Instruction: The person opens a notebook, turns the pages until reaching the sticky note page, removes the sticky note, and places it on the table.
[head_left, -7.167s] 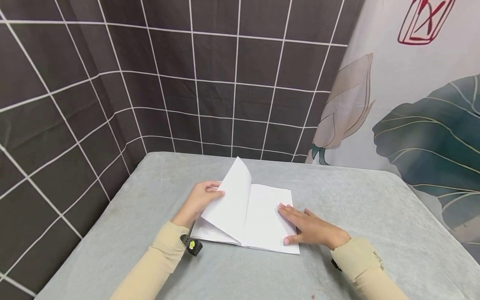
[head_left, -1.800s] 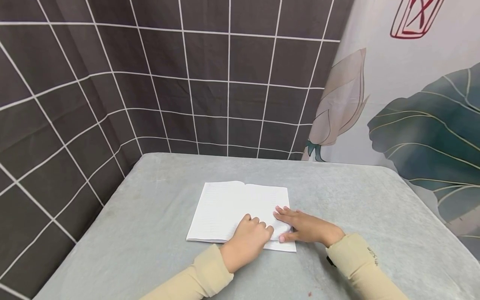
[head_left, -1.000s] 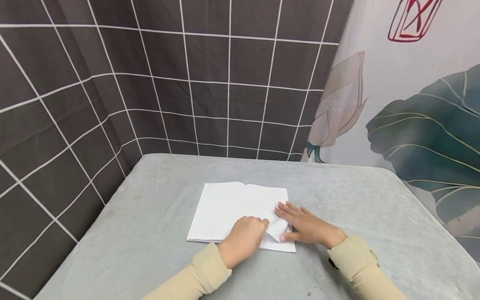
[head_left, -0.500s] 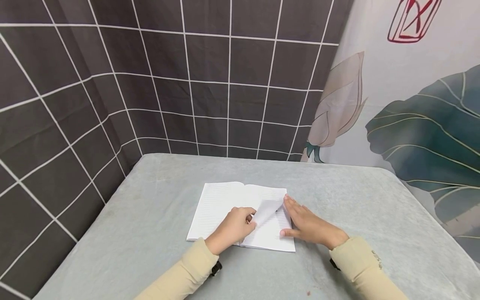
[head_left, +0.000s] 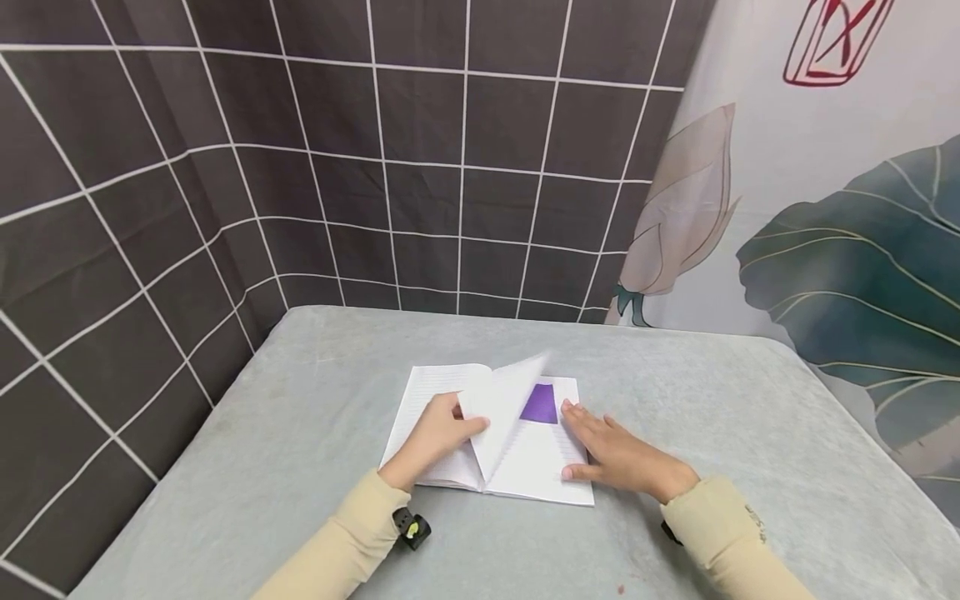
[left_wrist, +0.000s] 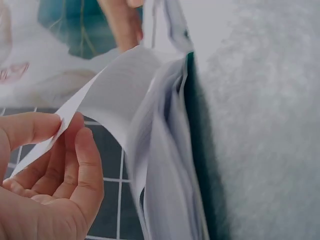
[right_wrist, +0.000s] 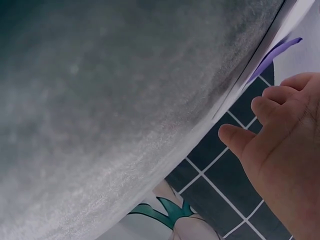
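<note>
An open notebook (head_left: 532,467) with ruled white pages lies on the table. My left hand (head_left: 435,433) pinches a page (head_left: 501,408) between thumb and fingers, and the page stands raised and curved over the middle of the notebook. The left wrist view shows the thumb on one side of this page (left_wrist: 120,85) and the fingers on the other. A purple square of paper (head_left: 542,404) lies on the upper part of the right page, partly behind the raised page; its edge curls up in the right wrist view. My right hand (head_left: 618,454) rests at the notebook's right edge, fingers extended.
A grey cloth covers the table (head_left: 712,400). Behind and to the left hangs a dark curtain (head_left: 420,192) with a white grid. A pale curtain (head_left: 697,275) with printed leaves and a flower hangs at the right.
My left hand has moved from the right page leftward, lifting and turning a page with it. The purple paper has come into sight. My right hand has stayed by the right edge, its fingers shifting slightly.
</note>
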